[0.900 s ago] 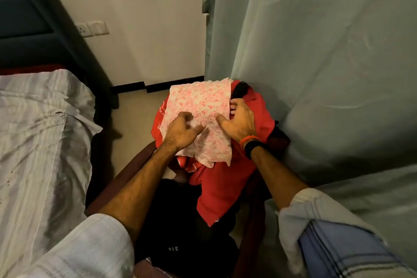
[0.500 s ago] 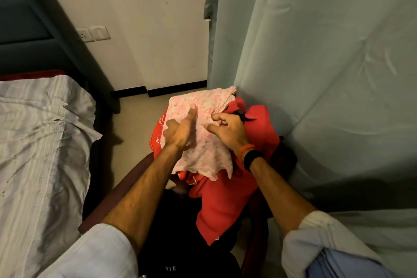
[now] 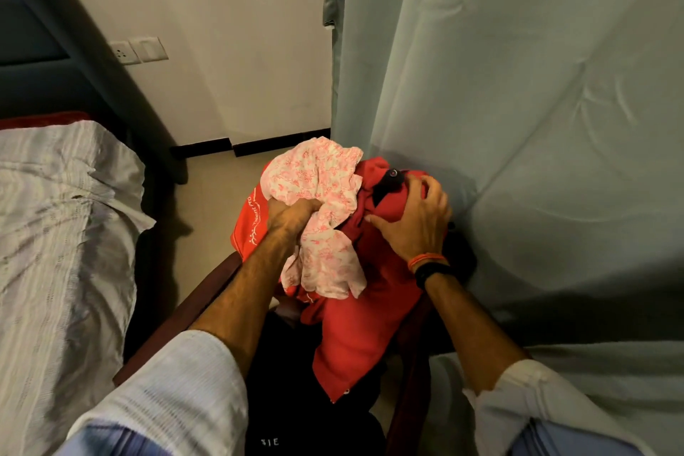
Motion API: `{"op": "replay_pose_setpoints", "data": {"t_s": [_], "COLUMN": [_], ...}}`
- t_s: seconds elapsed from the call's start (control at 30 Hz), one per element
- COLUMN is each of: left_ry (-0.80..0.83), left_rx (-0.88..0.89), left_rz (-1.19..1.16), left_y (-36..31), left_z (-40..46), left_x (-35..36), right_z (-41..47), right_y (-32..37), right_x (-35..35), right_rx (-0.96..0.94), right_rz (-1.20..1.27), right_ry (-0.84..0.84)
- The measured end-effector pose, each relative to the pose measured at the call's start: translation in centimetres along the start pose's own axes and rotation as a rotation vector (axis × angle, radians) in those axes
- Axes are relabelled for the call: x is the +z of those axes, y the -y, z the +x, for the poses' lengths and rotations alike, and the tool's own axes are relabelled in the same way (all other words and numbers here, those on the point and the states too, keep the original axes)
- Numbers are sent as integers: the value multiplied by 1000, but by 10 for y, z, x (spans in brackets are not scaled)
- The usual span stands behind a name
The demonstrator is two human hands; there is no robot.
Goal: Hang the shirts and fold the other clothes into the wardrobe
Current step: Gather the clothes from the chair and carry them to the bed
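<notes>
**Clothes Gripped on the Chair Beside the Curtain**

At far left lay a bed with a pale grey striped sheet (image 3: 55, 233). Next to it, a dark wooden chair (image 3: 200, 292) carried a heap of clothes. The left hand (image 3: 287, 220) was clenched into a fist, its fingers bunching a crumpled pink-and-white floral cotton garment (image 3: 322, 233) that rested on top of the heap. Beneath it spread a red fabric shirt with white lettering (image 3: 355, 326), draped over black clothing (image 3: 296, 400). The right hand (image 3: 418, 229), with fingers spread and curled, pressed on the red shirt's upper part without closing on it. A pale green curtain (image 3: 518, 122) hung at right, just beside the heap.
</notes>
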State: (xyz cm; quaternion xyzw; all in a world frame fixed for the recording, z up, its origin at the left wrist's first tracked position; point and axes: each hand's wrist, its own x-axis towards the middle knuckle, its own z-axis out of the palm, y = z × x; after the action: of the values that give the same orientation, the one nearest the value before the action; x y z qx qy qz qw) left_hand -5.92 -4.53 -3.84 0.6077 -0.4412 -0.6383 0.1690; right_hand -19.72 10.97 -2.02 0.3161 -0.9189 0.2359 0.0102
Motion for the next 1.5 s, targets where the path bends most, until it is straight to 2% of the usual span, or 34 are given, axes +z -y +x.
{"op": "replay_pose_setpoints", "data": {"t_s": [0.1,0.17,0.27,0.5,0.57,0.67,0.77,0.83,1.0,1.13,1.23,1.5], "left_ry": [38,13,-65,86,124,298,383,406,493,514,513,452], "left_rx": [20,-8,-13,-101,-84,-57,-49,-42,-29,-15,23,154], "left_rz": [-5,41,146,19,-4,-56,-135,-185,-313,-282,-248,-348], "left_y": [4,4,8,29,31,24,10,4,2,1,5,24], "left_z": [13,14,15,42,33,4,-24,-40,-81,-103,-122,-176], "left_x": [1,5,13,14,17,18,8,-8,-45,-60,-77,-128], "right_z": [11,14,13,4,2,-2,-9,-16,-36,-62,-97,-165], "right_y": [-11,-12,-11,0,7,17,26,31,51,68,77,107], "right_x": [11,16,16,17,14,10,10,9,-15,-24,-33,-60], "right_rx": [112,145,109,-51,13,137,345,408,433,320,372,276], "right_rz": [15,57,113,400,500,652,876,996,1219,1145,1260,1409], "right_ry": [212,229,127,-113,-132,-124,-17,41,61,186,253,172]}}
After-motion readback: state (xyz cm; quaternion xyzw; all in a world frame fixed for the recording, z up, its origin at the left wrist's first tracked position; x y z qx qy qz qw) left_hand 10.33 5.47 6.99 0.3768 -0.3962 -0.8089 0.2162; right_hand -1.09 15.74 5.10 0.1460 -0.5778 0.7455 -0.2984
